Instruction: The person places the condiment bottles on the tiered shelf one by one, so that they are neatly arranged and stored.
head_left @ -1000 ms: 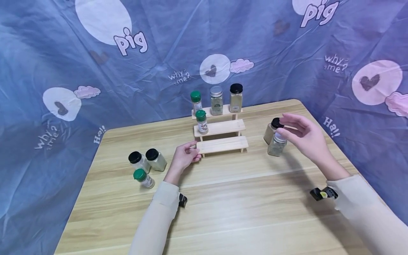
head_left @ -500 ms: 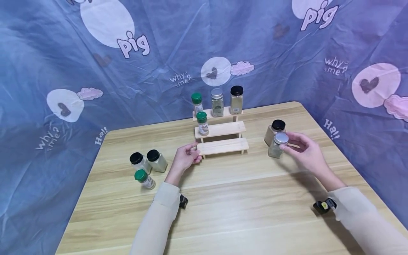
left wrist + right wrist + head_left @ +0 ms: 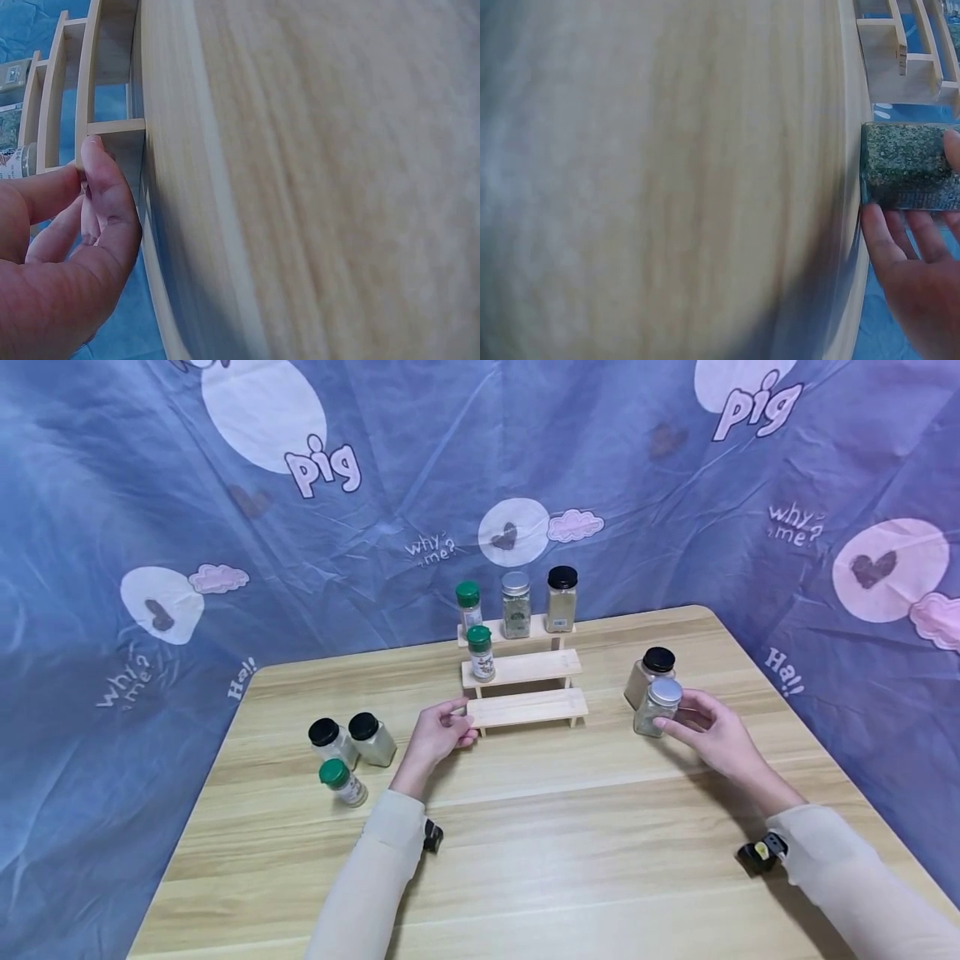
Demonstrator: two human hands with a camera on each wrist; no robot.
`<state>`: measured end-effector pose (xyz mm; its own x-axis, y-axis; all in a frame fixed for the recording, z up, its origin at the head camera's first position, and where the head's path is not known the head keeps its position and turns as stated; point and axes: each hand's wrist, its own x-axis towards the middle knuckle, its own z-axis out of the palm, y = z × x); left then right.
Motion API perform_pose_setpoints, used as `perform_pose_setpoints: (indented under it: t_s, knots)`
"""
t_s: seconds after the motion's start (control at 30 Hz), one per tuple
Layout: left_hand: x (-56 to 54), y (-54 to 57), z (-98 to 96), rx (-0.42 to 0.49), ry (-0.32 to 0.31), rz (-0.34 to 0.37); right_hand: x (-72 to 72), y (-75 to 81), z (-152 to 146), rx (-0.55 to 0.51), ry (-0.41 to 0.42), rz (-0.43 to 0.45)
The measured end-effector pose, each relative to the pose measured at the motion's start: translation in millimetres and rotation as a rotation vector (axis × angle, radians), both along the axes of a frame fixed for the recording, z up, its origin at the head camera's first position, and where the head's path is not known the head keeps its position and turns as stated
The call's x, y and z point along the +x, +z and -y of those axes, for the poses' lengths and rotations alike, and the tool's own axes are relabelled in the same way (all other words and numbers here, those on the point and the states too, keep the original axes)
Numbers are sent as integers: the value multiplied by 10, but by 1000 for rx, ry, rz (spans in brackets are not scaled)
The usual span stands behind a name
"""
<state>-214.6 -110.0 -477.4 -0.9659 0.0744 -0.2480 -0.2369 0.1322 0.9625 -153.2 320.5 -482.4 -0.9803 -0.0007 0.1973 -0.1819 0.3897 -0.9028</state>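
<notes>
My left hand (image 3: 437, 735) pinches the left end of the bottom step of a three-tier wooden rack (image 3: 528, 707); in the left wrist view, thumb and forefinger meet at that step's edge. On the right, my right hand (image 3: 712, 731) grips a square glass jar (image 3: 651, 720) with a silver lid, thumb on one side and fingers on the other. Green dried herbs fill this herb jar (image 3: 907, 165) in the right wrist view, and its base is at the table. Just behind it stands a black-lidded jar (image 3: 639, 679), partly hidden.
The rack's top tier bears a green-capped bottle (image 3: 468, 607), a silver-lidded jar (image 3: 516, 610) and a black-lidded jar (image 3: 561, 606). Another green-capped bottle (image 3: 482, 660) stands on the middle tier. Two black-lidded jars (image 3: 375, 746) and a green-capped bottle (image 3: 349, 788) stand at the table's left.
My right hand has come down from above the right-hand jars and taken hold of the silver-lidded herb jar. The left hand stays at the rack's bottom step.
</notes>
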Motion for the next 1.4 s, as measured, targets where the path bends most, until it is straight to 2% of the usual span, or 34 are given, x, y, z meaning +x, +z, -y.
perform_pose_setpoints:
  t_s: [0.2,0.37,0.53,0.67,0.8,0.97,1.2,1.4]
  knots:
    - [-7,-8,0,-13,-4,-9,9,26,23,14,9,-25]
    - [-5,-8,5,-4,1,-4,34,89,128,33,64,-27]
    - [9,12,8,-9,3,-6,37,209,312,49,131,-15]
    - [18,14,7,-5,-5,-10,-5,350,483,78,155,-4]
    - [8,-2,8,-7,-7,-12,-125,469,673,86,174,-22]
    - [-3,9,23,-4,5,-3,-359,582,936,47,215,-49]
    - [-2,4,40,-1,2,13,-633,705,1268,19,235,47]
    - [10,-11,18,6,-3,11,-806,694,1452,-53,266,61]
